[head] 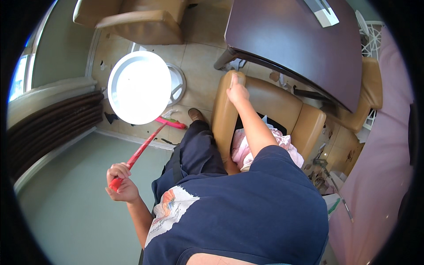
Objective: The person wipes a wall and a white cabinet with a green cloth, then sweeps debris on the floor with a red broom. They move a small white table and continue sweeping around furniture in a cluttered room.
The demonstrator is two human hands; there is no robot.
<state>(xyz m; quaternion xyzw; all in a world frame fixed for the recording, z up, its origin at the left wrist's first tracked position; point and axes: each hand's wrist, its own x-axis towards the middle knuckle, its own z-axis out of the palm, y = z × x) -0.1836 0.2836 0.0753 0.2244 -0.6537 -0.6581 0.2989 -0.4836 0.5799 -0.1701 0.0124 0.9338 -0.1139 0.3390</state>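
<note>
My left hand (pixel 120 183) is closed around the upper end of a red broom handle (pixel 142 150). The handle slants down to a pink broom head (pixel 174 123) with some green on it, lying on the tiled floor. My right hand (pixel 238 92) is on the armrest of a tan armchair (pixel 221 116), with one finger stretched along it and the others partly hidden. Pink cloth (pixel 243 149) is bunched on the chair's seat, partly covered by my arm. Beside the broom head stands my brown shoe (pixel 196 115).
A round white pedestal table (pixel 139 87) stands ahead-left. The dark table (pixel 291 43) is ahead-right, bearing a white-and-grey box (pixel 326 16). Another tan armchair (pixel 142 25) stands at the back. Litter is scattered over the floor tiles (pixel 198 63). Pink drapery (pixel 374 172) hangs at right.
</note>
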